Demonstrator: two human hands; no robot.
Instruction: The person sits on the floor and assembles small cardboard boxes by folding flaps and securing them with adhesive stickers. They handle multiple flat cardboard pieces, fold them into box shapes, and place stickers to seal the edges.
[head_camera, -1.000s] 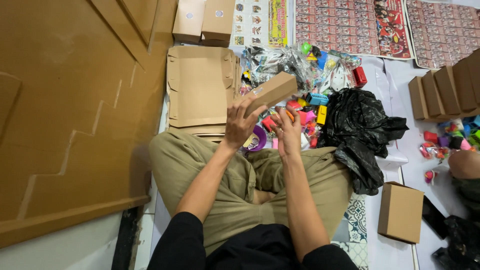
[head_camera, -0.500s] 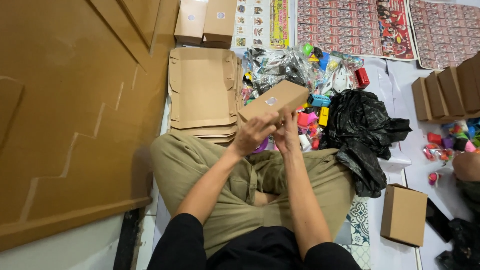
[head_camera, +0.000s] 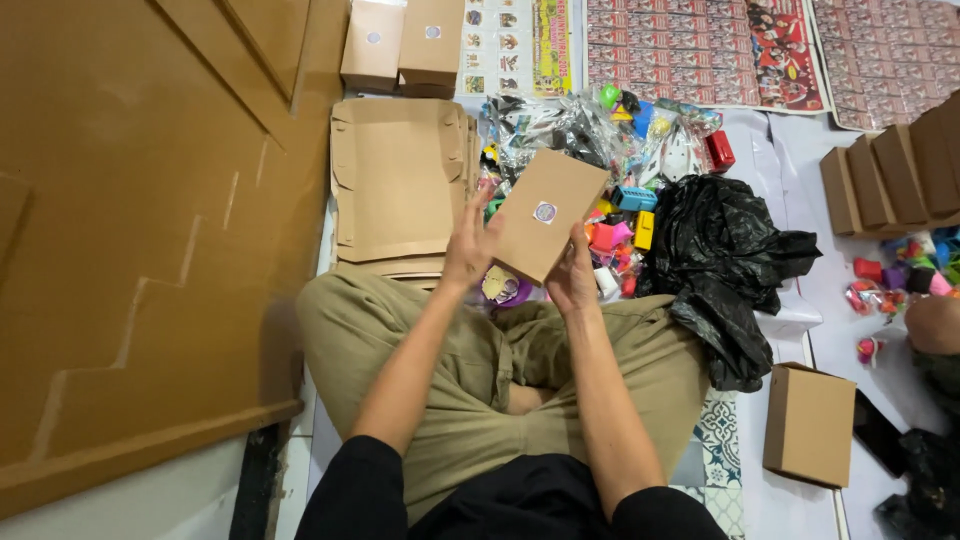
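I sit cross-legged in tan trousers and hold a small closed brown cardboard box (head_camera: 548, 212) in front of me, its broad face with a round sticker turned up. My left hand (head_camera: 468, 248) supports its left edge with fingers spread along the side. My right hand (head_camera: 575, 278) grips its lower right corner. Under the box lies a pile of small colourful toys in clear bags (head_camera: 620, 150).
A stack of flat unfolded box blanks (head_camera: 395, 180) lies at left, two closed boxes (head_camera: 402, 42) beyond it. A black plastic bag (head_camera: 735, 250) lies at right, a closed box (head_camera: 810, 422) near my right knee, a row of boxes (head_camera: 890, 175) far right. Large cardboard sheets (head_camera: 130, 230) fill the left.
The box has turned from a tilted, edge-on pose to its broad stickered face up, and my hands have shifted to its lower edges.
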